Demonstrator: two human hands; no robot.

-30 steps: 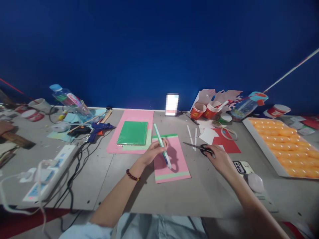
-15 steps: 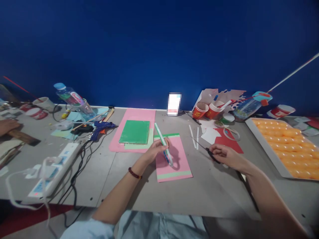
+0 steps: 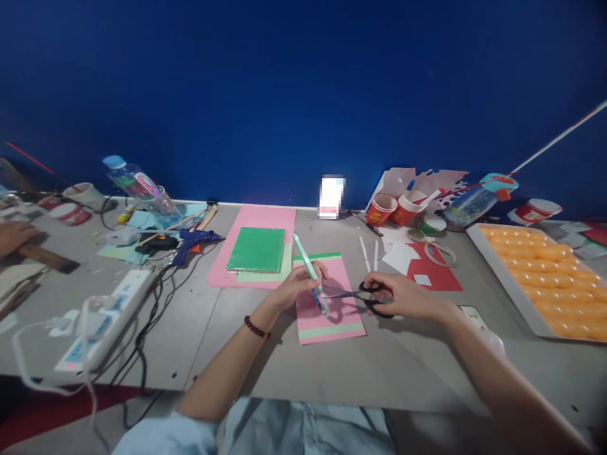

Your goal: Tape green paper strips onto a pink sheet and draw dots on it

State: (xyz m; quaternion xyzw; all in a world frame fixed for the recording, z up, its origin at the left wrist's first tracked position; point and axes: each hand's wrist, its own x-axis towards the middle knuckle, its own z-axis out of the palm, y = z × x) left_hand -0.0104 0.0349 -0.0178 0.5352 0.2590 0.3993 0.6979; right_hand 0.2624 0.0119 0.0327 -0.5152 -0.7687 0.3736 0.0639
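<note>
Head view, starting at the far left edge of the frame: another person's hand is resting on a wooden piece, apart from the work. Moving right, a white power strip is lying on the grey surface at lower left. Above it a water bottle is leaning over, and a blue glue gun is lying just beside it. A green pad is sitting on a large pink sheet left of centre.

At centre, the left hand is pinching a long white-and-green strip, fingers closed around its lower half. The strip is slanting up and to the left, over a pink card with green bands. Just right of it, the right hand is gripping black scissors, fingers through the loops. The blades are pointing left and are reaching the strip just below the left hand's fingers. Whether they are parted is too small to tell.

By my judgement, the step in hand is lining the scissors up across the strip. A clean cut calls for the left hand holding the strip steady, with its fingers out of the blades' way.

Further right, red paper cups are standing near the wall, and a red paper is lying flat. A tray of orange balls is filling the right edge.
</note>
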